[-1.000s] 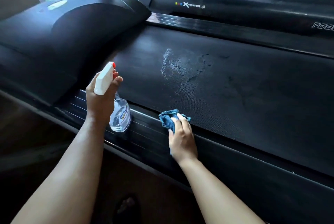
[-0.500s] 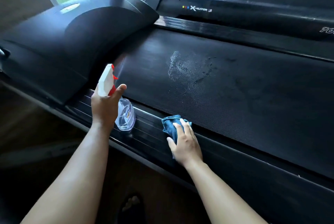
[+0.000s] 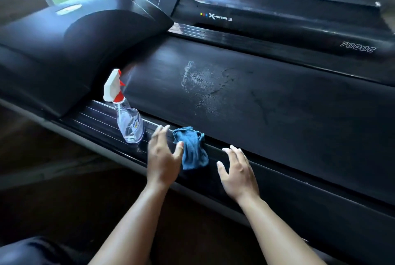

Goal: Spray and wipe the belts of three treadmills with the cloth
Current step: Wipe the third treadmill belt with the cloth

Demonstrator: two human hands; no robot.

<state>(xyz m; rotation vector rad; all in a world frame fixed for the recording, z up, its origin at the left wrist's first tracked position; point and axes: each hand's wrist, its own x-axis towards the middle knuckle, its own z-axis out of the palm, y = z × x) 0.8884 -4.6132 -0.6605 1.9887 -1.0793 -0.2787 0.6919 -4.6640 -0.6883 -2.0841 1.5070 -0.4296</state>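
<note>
A clear spray bottle (image 3: 128,119) with a white-and-red trigger is standing upright on the treadmill's near side rail (image 3: 100,118), just beside the near edge of the belt (image 3: 277,104). To its right the left hand (image 3: 163,162) is hovering with fingers spread wide, holding nothing, its thumb right beside the crumpled blue cloth (image 3: 192,151) lying on the same rail. The right hand (image 3: 238,173) is hovering just right of the cloth, fingers loosely spread, empty. Farther back, a wet spray patch (image 3: 201,85) is glistening on the belt.
</note>
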